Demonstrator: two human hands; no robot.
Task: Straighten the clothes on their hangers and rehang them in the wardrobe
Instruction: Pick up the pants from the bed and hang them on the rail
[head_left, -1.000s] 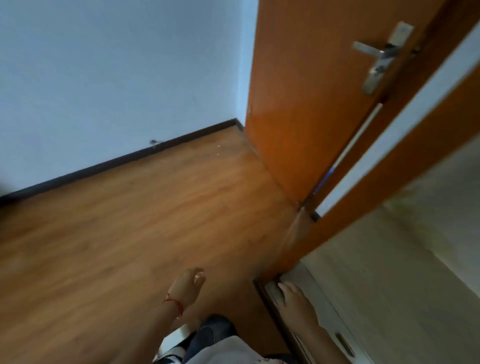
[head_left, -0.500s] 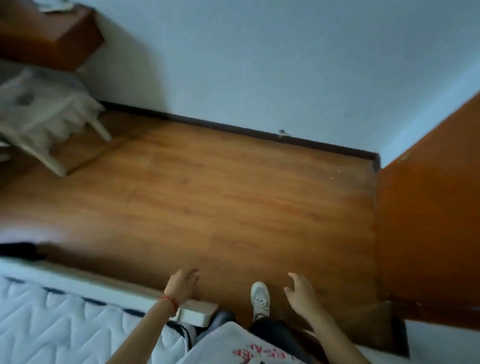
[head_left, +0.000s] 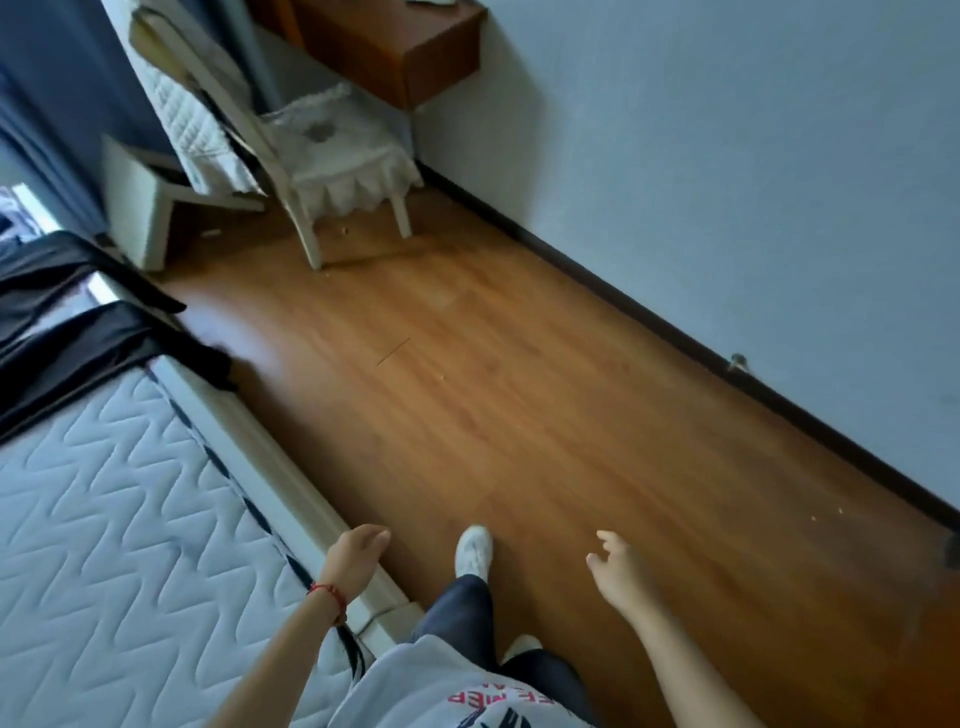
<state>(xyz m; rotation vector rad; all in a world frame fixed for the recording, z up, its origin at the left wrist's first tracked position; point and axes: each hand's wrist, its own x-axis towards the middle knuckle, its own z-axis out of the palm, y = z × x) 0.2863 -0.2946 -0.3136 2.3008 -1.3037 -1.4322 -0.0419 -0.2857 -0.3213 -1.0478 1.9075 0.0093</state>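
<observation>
Across bed edge, dark clothes (head_left: 78, 322), both hands empty

White zigzag-quilted mattress (head_left: 104, 493), black garment (head_left: 67, 322), brown wooden floor (head_left: 519, 389).

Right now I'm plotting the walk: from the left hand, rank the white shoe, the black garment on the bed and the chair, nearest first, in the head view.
From the left hand:
1. White shoe, just to its right on the floor.
2. Black garment, ahead, draped over the bed edge.
3. Chair, farthest, by the far wall.
</observation>
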